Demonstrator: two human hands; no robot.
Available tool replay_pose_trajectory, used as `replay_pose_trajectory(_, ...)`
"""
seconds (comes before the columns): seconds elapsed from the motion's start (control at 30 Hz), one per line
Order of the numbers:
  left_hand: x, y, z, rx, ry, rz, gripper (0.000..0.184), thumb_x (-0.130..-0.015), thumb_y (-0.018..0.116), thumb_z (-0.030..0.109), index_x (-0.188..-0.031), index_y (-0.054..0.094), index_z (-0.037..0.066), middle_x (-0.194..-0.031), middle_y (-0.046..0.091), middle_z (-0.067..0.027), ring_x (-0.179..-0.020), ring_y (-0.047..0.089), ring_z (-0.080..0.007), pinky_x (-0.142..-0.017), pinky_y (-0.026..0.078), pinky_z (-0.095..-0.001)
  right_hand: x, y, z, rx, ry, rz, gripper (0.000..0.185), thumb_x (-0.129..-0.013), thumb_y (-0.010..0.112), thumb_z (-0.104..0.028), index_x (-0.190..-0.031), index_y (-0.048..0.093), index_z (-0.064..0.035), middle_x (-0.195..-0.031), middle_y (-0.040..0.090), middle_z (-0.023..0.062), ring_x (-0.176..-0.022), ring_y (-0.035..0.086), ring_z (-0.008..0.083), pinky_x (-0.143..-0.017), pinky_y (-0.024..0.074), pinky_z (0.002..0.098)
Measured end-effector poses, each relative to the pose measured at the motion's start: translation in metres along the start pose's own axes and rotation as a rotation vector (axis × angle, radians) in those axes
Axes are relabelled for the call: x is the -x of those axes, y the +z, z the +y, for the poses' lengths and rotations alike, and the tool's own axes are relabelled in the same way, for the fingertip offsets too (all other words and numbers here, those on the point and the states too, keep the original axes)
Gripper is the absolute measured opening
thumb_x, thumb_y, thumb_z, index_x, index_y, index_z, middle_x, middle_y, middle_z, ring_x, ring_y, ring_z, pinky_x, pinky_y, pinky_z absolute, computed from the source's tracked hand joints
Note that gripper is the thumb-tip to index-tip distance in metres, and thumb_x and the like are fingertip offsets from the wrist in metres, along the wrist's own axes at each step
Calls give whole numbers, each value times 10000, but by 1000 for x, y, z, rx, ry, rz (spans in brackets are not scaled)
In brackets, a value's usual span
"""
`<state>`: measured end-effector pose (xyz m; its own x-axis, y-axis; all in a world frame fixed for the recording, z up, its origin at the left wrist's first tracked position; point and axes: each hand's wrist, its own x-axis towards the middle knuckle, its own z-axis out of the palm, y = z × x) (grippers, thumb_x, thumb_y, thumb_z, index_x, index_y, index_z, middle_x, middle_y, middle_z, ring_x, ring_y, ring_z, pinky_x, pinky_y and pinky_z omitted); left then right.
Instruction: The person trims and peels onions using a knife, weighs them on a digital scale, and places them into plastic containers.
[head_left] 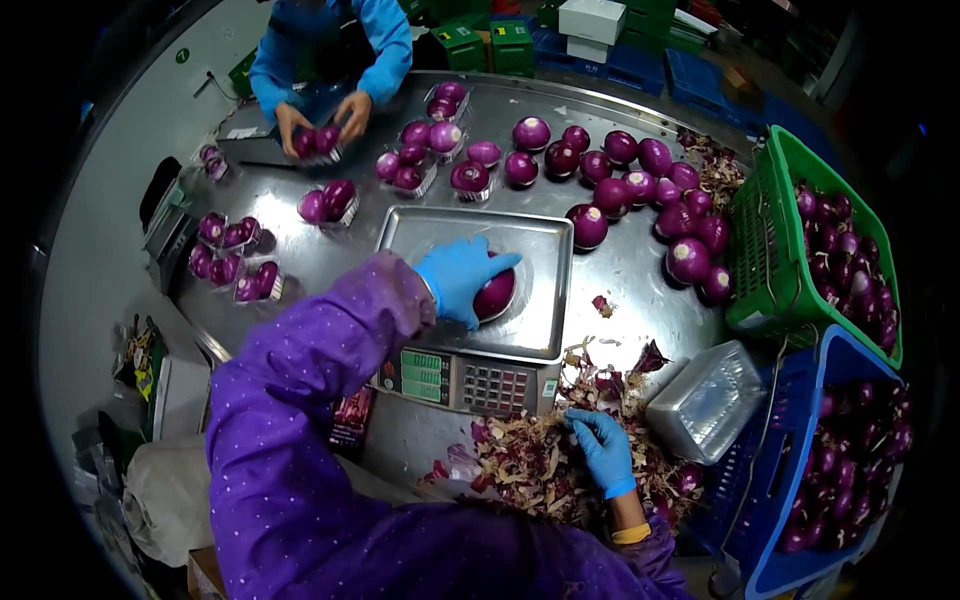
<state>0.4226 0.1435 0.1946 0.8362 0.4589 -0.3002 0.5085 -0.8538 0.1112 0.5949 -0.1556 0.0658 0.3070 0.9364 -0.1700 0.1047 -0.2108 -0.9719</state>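
My left hand (463,280), in a blue glove, reaches over the steel tray (540,330) of a weighing scale. Its fingers curve round a peeled red onion (495,297) at the tray's middle. The scale's display (425,375) and keypad lie just below the tray. Over a heap of dry onion skins (530,460), my right hand (603,450), also gloved in blue, has its fingers bent together. Whether a bit of skin is pinched in them I cannot make out. Several loose peeled onions (640,187) sit beyond the tray to the right.
A green crate (760,300) and a blue crate (745,480), both with red onions, stand at right. Clear plastic trays (705,400) are stacked beside them. Packed onions (408,170) stand at the back and left. Opposite, a co-worker's hands (353,115) hold a pack.
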Motion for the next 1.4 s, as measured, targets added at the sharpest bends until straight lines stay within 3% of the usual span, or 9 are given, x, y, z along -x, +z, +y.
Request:
replay_pose_trajectory(0.1,27,-47,-20,74,76,361,1159,-524,863,411,-1486,267,163,-1402,354,-306,-1244,432,-451,-1038,380,-478,16,-12,-6,-29,135,30,244,-926,604,-150,-1108,651,6,-1001,669,85,-903,624,144,-823,490,268)
replay_pose_trajectory(0.2,63,-62,-47,237,27,664,981,-653,823,340,-1470,312,155,-1457,370,-128,-1352,327,-324,-1122,278,-410,23,-21,14,-33,180,70,232,-937,585,-133,-1119,647,-3,-1003,668,84,-910,625,142,-821,494,266)
replay_pose_trajectory(0.53,87,-4,-67,714,-105,506,878,-723,800,313,-1449,352,106,-1443,393,-130,-1339,365,-264,-1117,290,-398,-3,1,-10,-35,4,90,248,-947,574,-124,-1142,621,22,-1020,666,82,-863,617,114,-793,489,236)
replay_pose_trajectory(0.67,56,26,-47,883,-142,348,886,-714,802,333,-1439,358,84,-1433,397,-159,-1334,373,-290,-1107,312,-405,-42,19,-48,-239,101,71,386,-952,569,-158,-1301,510,-4,-1066,608,83,-926,610,127,-794,502,245)
replay_pose_trajectory(0.8,35,46,-34,861,-86,302,915,-690,814,354,-1429,357,68,-1404,411,-199,-1325,379,-332,-1105,324,-392,-94,34,-79,-227,75,29,482,-973,494,-202,-1414,381,-46,-1162,575,121,-812,653,151,-630,511,238)
replay_pose_trajectory(0.9,20,75,-24,815,12,499,977,-637,839,335,-1429,332,71,-1404,393,-209,-1305,402,-359,-1109,322,-387,-129,51,-70,-342,151,-56,493,-947,387,-66,-1435,333,-22,-1327,495,182,-749,688,207,-599,521,253)
replay_pose_trajectory(1.03,16,76,-27,886,-41,516,931,-605,851,289,-1387,384,91,-1374,407,-188,-1288,420,-339,-1102,337,-391,-150,89,-79,-332,141,-67,588,-763,374,53,-1350,408,67,-1246,548,189,-707,690,247,-586,575,285)
replay_pose_trajectory(1.3,118,72,-93,1069,-176,976,902,-580,881,207,-1357,436,97,-1324,464,-130,-1206,493,-267,-1033,418,-368,-149,150,-155,-277,-119,-390,534,-937,506,-62,-1443,340,-27,-1380,455,172,-891,641,144,-767,512,258)
replay_pose_trajectory(1.4,155,101,-150,990,-423,1118,909,-566,887,187,-1352,442,87,-1304,485,-126,-1198,497,-259,-1026,425,-359,-135,131,-154,26,-317,-297,437,-916,547,-44,-1346,477,-26,-1258,553,114,-905,633,150,-825,499,250)
